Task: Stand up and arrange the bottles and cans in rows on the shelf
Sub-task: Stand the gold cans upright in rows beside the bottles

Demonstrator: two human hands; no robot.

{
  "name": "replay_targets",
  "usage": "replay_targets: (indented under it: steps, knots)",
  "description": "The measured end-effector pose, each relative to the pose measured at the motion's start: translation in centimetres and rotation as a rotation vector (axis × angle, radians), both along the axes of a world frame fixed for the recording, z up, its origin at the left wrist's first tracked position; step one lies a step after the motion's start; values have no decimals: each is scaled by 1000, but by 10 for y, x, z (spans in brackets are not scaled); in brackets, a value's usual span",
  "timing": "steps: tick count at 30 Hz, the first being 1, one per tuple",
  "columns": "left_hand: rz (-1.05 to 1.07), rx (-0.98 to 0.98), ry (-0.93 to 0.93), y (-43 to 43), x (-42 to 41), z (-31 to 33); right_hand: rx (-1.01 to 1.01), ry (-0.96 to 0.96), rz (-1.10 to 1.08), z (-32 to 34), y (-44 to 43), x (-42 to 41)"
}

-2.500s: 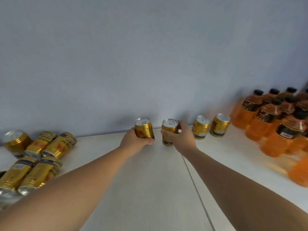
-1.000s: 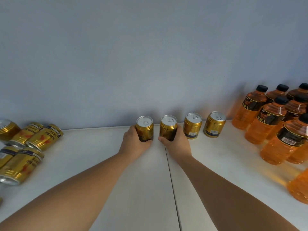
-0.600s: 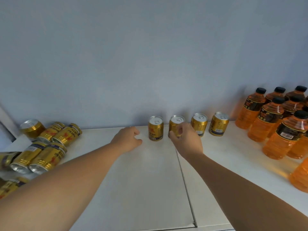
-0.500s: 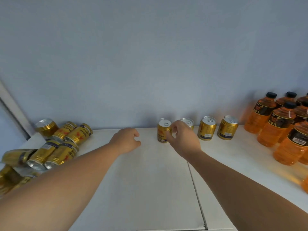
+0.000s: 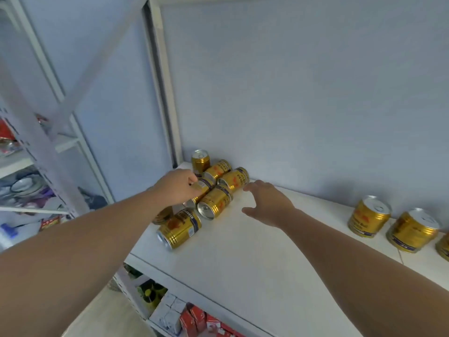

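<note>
Where the left hand (image 5: 176, 188) curls over the heap of toppled gold cans (image 5: 213, 190), its fingers (image 5: 192, 179) close on one lying can (image 5: 202, 188), most of which the palm hides. Under that wrist another can (image 5: 163, 215) is barely visible. The right hand (image 5: 267, 203) hovers with fingers (image 5: 252, 184) spread and holding nothing, just beside a ribbed metal can (image 5: 215, 203) lying with its silver end towards me. Beyond the left fingers one can (image 5: 200, 160) stands upright. Far right of the right fingers, upright cans (image 5: 369, 220) line the smooth white shelf (image 5: 243, 263), the last cut off by the edge.
</note>
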State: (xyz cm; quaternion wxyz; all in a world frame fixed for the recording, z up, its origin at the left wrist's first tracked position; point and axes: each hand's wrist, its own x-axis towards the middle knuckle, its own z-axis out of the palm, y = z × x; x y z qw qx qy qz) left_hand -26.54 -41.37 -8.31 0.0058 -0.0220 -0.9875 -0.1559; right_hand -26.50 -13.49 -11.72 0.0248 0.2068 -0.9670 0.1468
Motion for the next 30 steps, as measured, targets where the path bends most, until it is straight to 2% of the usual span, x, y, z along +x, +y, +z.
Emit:
replay_targets:
  steps: [5, 9, 16, 24, 30]
  knots:
    - [22, -187, -21, -37, 14, -4, 117, 124, 231, -5, -65, -6]
    - [36, -282, -50, -31, 11, -9, 225, 236, 258, -14, -81, -8]
    - [39, -354, -27, -6, -1, -17, 235, 341, 170, -25, -70, -5]
    - [61, -329, 4, 7, -1, -17, 107, 250, -27, -31, -53, 6]
    - [-12, -199, 148, 11, 5, -4, -114, 178, -240, -27, -43, 16]
